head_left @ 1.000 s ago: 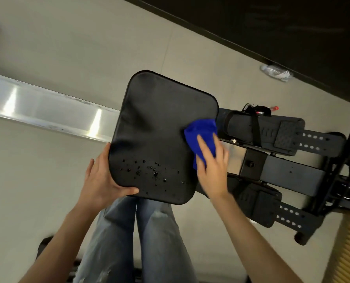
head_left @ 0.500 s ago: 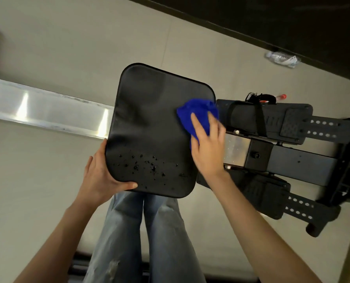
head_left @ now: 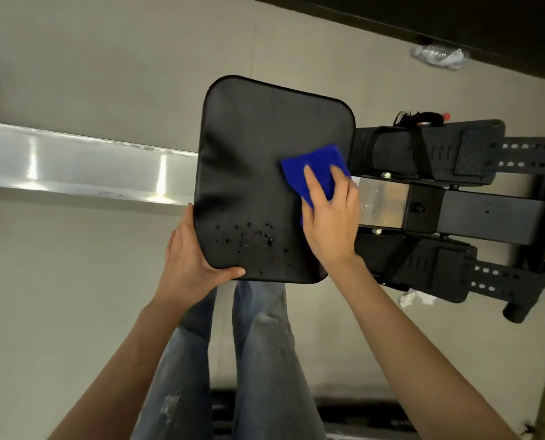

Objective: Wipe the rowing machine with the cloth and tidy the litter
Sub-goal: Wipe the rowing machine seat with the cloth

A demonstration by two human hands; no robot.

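1. Little has shifted in the last second. The right hand (head_left: 331, 217) presses the blue cloth (head_left: 315, 169) at the same right edge of the seat (head_left: 264, 147), though the cloth now lies flatter. A white scrap (head_left: 414, 298) has come into view on the floor beside the near footrest (head_left: 439, 268).
2. The right hand's fingers lie straight and spread on top of the cloth, pushing down rather than gripping it. The left hand (head_left: 191, 258) holds the seat's near left corner, thumb on top and fingers tucked under the edge.
3. Water droplets (head_left: 249, 239) sit on the near part of the seat, between the two hands, not yet wiped.
4. I'd judge the cloth soft, limp and light, so it is best driven under a flat palm or it will bunch. The seat looks smooth and slick where wet. It probably slides along the silver rail (head_left: 74, 163), so steadying it by a corner makes sense.
5. Crumpled clear plastic (head_left: 439, 57) lies by the dark wall, well apart from the machine. Both bits of litter look light enough for a simple pinch.
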